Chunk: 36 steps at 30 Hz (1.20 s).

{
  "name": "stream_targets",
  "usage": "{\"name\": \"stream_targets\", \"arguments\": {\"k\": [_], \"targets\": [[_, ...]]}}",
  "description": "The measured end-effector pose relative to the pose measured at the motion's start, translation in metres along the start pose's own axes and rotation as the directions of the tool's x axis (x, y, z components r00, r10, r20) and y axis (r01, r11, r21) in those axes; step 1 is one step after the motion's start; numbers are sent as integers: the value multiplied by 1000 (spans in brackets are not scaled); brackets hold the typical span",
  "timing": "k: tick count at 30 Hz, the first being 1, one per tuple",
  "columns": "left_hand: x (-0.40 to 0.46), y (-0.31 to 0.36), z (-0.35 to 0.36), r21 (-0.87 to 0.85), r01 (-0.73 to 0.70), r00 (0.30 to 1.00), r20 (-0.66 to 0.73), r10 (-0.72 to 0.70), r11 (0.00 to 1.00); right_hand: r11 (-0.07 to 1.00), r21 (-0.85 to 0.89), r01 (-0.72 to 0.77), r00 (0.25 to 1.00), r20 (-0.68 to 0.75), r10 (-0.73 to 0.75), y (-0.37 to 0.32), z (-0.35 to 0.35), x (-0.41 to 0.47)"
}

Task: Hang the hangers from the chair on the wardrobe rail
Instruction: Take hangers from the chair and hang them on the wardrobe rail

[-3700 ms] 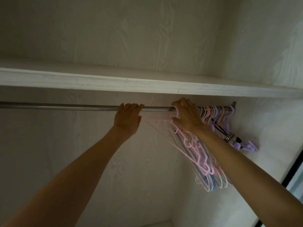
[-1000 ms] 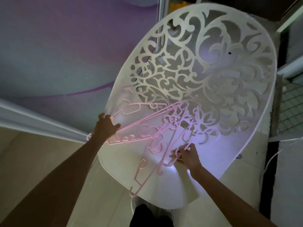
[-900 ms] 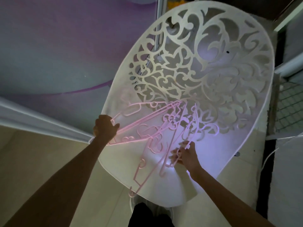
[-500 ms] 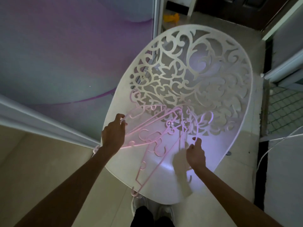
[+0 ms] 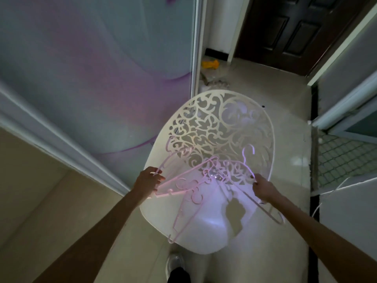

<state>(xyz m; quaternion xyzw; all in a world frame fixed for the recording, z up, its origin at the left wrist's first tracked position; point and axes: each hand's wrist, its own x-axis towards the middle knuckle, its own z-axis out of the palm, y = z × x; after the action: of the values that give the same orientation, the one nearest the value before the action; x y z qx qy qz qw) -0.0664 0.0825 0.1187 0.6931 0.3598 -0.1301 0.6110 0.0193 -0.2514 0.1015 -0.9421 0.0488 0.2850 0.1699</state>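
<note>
A white chair [image 5: 206, 225] with a cut-out floral back stands in front of me. Pink plastic hangers [image 5: 183, 186] lie tangled on its seat. My left hand [image 5: 148, 183] grips one pink hanger at its left end, near the chair's left edge. My right hand [image 5: 262, 188] holds another pale hanger [image 5: 247, 160] by its arm, its hook raised above the seat and its lower end trailing past the chair's right edge. The wardrobe rail is out of view.
A sliding wardrobe door [image 5: 91, 78] with a purple pattern rises on the left, its white frame [image 5: 61, 144] running diagonally. A dark door [image 5: 295, 31] stands at the far end. Yellow litter [image 5: 210, 64] lies on the tiled floor. My shoe [image 5: 175, 264] shows below the chair.
I turned from the wardrobe rail down to the chair. In the last second my right hand lifted a hanger up and to the right, and the view pulled back from the chair.
</note>
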Motion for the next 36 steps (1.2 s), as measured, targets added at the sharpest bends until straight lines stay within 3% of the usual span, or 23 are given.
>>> {"name": "stream_targets", "arguments": {"k": [2,7,10,14,17,20,22,25,28,30,31,33,36], "targets": [[-34,7,-4,-14,22,999,28,-22,1000,996,-18,85,994,73,-83,-9,-24,-16],[-124,20,-22,58,0,994,-107,6,998,945,-42,324,894,339,-291,-40,-84,-70],[-176,28,-45,202,-34,986,-155,66,979,828,-24,560,750,440,-494,-65,-113,-110],[-242,43,-72,424,-56,994,-66,92,904,590,36,807,511,459,-727,-112,-143,-176],[-305,58,-95,381,-63,993,-66,95,923,418,33,908,336,539,-772,-157,-156,-229],[-355,64,-120,257,-32,999,3,32,966,312,34,950,237,574,-784,-200,-159,-270],[-385,59,-140,242,2,1000,-3,-1,970,270,15,963,212,577,-788,-230,-154,-296],[-414,50,-161,36,39,995,92,-42,999,220,-76,973,229,472,-851,-270,-136,-320],[-442,32,-183,-189,40,992,122,-17,981,125,-217,968,165,175,-971,-307,-105,-349],[-461,21,-197,-265,2,1000,10,1,964,127,-169,977,120,-53,-991,-327,-81,-382],[-470,11,-207,-264,-35,996,-83,13,964,157,-81,984,150,-89,-985,-338,-65,-404],[-483,-5,-224,-155,-83,966,-254,41,984,243,135,961,236,65,-970,-353,-34,-448],[-502,-33,-254,-32,-84,916,-395,65,996,344,258,903,240,362,-901,-369,23,-512]]}}
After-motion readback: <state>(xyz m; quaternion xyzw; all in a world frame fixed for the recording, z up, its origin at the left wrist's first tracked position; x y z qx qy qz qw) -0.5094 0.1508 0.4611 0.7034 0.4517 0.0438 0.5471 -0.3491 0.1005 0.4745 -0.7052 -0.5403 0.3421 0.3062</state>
